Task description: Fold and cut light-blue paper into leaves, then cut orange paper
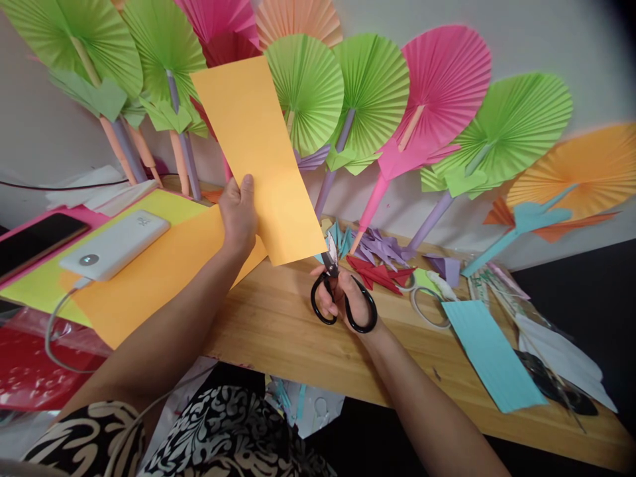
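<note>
My left hand [239, 215] grips an orange-yellow sheet of paper [261, 152] by its left edge, thumb on the front face, and holds it up above the table. In my right hand [342, 295] is a pair of black-handled scissors [361, 315], with fingers through the loops. The scissor blades point up at the sheet's lower right corner; whether they touch it I cannot tell. Under my left forearm lies a larger orange sheet [149, 281] on top of a yellow-green sheet [186, 209].
Paper fan flowers [372, 86] in green, pink and orange lean on the wall. A white power bank [116, 244] and a dark phone [42, 245] lie left. Folded paper pieces [380, 248], a tape roll [430, 308] and a pleated blue sheet [494, 354] are on the wooden table [278, 331].
</note>
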Action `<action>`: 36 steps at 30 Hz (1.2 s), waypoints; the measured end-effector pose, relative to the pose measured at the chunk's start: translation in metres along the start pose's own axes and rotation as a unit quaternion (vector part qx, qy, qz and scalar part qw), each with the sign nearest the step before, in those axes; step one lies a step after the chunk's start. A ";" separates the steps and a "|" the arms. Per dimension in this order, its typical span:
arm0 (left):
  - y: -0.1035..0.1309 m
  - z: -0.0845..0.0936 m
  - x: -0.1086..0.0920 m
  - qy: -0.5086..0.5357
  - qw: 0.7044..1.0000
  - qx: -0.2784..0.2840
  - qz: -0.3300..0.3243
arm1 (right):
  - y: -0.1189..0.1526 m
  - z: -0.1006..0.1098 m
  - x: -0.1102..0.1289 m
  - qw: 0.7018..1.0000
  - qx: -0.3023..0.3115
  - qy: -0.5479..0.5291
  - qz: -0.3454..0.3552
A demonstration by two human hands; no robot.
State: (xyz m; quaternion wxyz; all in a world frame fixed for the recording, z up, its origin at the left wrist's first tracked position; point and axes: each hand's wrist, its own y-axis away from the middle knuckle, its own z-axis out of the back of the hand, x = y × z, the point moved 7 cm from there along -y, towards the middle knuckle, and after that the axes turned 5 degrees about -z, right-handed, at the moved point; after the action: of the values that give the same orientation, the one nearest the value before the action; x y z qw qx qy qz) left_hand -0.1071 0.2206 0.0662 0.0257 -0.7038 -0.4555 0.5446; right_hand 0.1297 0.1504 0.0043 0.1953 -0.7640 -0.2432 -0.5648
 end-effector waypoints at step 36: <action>-0.002 0.003 -0.004 -0.026 1.000 -0.009 -0.016 | -0.004 -0.004 -0.001 0.999 0.009 -0.051 -0.010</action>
State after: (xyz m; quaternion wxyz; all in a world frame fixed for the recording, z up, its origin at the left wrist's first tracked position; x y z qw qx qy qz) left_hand -0.1106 0.2183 0.0691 0.0167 -0.6824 -0.4721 0.5579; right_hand 0.1242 0.1513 0.0042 0.1840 -0.7877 -0.2656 -0.5246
